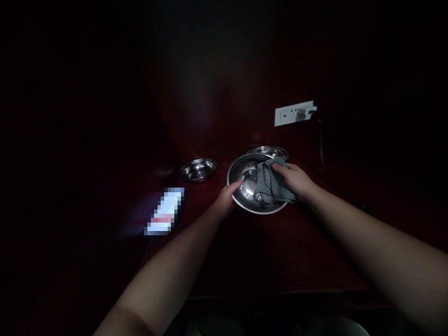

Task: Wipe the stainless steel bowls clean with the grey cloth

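A shiny metal bowl (247,184) is held up, its inside tilted toward me. My left hand (227,199) grips its left rim, with the thumb over the inner wall and the other fingers hidden beneath. On the right side of the bowl, my right hand (293,178) is closed on a grey-green woven cloth (275,184). The cloth lies against the bowl's inside and drapes over its right rim. Whether the right fingers also grip the rim behind the cloth is hidden.
Behind the held bowl stands another metal bowl (269,150), partly covered. A smaller metal bowl (198,170) sits to the left on the dark red table (280,252). A lit, blurred screen (164,212) lies at left. A wall socket (294,113) holds a plug; a cable (321,144) hangs nearby.
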Tool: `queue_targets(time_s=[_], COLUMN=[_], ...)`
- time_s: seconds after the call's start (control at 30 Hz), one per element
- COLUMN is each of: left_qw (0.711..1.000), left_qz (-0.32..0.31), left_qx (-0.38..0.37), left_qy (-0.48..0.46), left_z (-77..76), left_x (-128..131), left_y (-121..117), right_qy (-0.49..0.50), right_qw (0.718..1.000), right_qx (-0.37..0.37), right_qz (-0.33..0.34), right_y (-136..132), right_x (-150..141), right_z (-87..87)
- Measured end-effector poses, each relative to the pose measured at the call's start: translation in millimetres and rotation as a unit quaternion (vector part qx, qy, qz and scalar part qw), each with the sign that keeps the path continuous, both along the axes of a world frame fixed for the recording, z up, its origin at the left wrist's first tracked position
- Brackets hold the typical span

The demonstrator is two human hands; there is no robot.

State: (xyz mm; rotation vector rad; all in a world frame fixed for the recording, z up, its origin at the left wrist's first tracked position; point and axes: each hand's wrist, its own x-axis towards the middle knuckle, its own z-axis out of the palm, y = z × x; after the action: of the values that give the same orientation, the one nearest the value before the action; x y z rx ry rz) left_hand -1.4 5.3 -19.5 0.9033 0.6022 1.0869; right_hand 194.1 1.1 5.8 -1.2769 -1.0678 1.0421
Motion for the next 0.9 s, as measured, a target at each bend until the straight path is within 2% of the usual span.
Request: queue_targets(time_s=[0.67,0.9], left_qw=[1.000,1.000], left_qz=[0.002,-0.007], left_qx=[-0.007,-0.006], left_qy=[0.013,0.010], left_z=[0.0,-1.1], left_x=[-0.4,-0.6], left_y=[1.5,1.0], right_qy=[0.007,-0.033], right_qw=[1.000,0.999], right_qx=[0.003,0.004], right_qz=[0.009,0.013], right_y=[0.2,1.1], right_x=[1.1,3.4], right_z=[-1.0,-3.0])
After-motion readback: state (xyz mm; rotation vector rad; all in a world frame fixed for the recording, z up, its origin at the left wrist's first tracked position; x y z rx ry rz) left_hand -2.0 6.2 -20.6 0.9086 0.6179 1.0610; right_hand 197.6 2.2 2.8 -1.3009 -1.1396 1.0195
